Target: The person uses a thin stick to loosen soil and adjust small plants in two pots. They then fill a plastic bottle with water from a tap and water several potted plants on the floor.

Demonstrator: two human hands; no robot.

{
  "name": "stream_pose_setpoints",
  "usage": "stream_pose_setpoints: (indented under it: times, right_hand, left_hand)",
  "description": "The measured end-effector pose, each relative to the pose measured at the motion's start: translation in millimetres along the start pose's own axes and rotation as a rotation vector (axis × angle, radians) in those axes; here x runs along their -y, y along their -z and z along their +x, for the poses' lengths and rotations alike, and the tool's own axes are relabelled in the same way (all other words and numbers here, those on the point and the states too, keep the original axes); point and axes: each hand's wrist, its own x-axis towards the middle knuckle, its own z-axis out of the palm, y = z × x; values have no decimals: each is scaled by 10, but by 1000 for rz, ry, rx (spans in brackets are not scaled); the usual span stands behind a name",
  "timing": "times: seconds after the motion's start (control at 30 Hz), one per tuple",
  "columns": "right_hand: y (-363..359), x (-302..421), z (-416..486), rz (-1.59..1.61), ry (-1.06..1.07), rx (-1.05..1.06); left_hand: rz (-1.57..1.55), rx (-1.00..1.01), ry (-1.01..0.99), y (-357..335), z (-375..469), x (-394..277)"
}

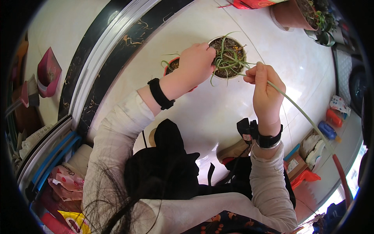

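A round white-rimmed pot (244, 68) of dark soil stands on the tiled floor, holding a spider-like plant with thin, tangled green leaves (226, 60). My left hand (198, 60) is curled at the pot's left rim, beside the leaves; its fingertips are partly hidden, so any grip is unclear. My right hand (264, 80) pinches leaf ends at the pot's right side. From that hand a long pale-green rod (306, 118), reddish at its far end, runs down to the right. Under my left hand, a smaller red-rimmed pot (167, 70) with soil and a few leaves is mostly covered.
A brown flowerpot (287, 16) with plants stands at top right, near a red bag (251, 3). Left of me runs a sliding-door track (96, 49); beyond it are a pink dustpan (49, 74) and a brush (30, 92). Bottles (328, 130) and shoes (314, 149) line the right.
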Motion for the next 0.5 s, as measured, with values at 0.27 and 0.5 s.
stream_pose_setpoints:
  times: [0.27, 0.5]
  right_hand:
    - [118, 40, -94, -15, 22, -11]
    - [374, 243, -195, 32, -128, -87]
  left_hand:
    - [-85, -27, -20, -46, -24, 19]
    - [-197, -106, -138, -18, -14, 89]
